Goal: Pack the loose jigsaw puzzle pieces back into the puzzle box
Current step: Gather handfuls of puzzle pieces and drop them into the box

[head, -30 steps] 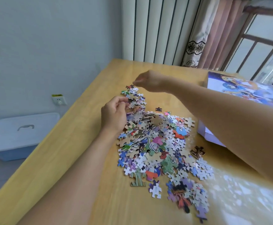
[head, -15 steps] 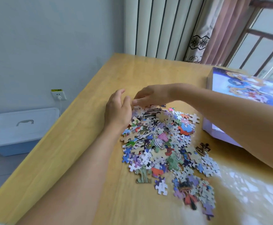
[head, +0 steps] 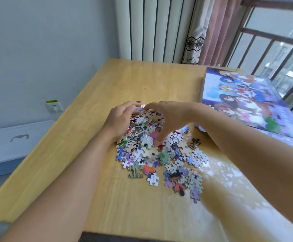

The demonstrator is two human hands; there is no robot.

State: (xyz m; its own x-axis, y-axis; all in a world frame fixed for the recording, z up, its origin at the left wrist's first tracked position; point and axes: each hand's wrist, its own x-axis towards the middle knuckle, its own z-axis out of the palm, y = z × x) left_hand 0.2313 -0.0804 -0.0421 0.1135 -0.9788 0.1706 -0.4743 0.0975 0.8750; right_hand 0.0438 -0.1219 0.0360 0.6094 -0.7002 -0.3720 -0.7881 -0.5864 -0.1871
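While the puzzle box point(head: 252, 102) sits closed on the counter point(head: 124, 81) off to the right, long side running away toward the window, both hands cup a heap of puzzle pieces point(head: 145, 124): left hand point(head: 119, 119) and right hand point(head: 170, 117), fingers curled round it. Too many pieces to count.

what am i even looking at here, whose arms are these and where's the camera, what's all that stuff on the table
No machine here: a person wears a camera on the head, looking down at their own arms. The left hand and right hand cup a heap of puzzle pieces between them, scooping it together. More loose pieces lie spread on the wooden table. The picture-printed puzzle box sits at the right, closed as far as it shows. A white storage bin stands on the floor at the left.
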